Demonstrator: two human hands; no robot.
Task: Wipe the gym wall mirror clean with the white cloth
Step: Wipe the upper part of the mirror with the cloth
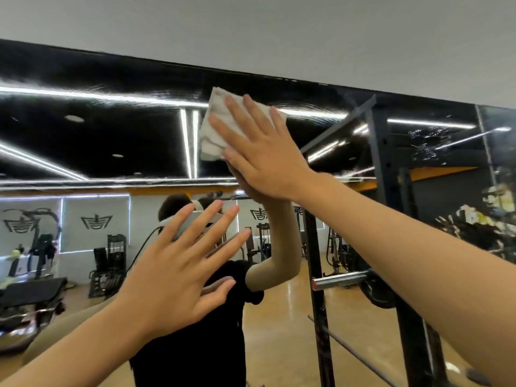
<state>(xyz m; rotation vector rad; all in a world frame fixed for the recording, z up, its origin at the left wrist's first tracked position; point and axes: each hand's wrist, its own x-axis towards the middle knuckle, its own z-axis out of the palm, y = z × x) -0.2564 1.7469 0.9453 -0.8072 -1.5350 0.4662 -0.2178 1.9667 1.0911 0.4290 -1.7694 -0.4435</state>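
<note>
The wall mirror (117, 129) fills most of the view and reflects a dark ceiling with light strips. My right hand (259, 152) is raised high near the mirror's top edge, with straight spread fingers pressing the white cloth (213, 127) flat against the glass. The crumpled cloth shows above and left of the fingers; the rest is hidden under the palm. My left hand (178, 272) is lower, with fingers spread and straight, flat toward the glass and holding nothing. I cannot tell whether it touches the mirror.
A black squat rack post (391, 174) and a barbell end (340, 280) stand at the right, by the mirror. Smudges (430, 143) mark the glass at the upper right. The reflection shows a person, gym machines and a tan floor. A grey wall (279, 32) lies above the mirror.
</note>
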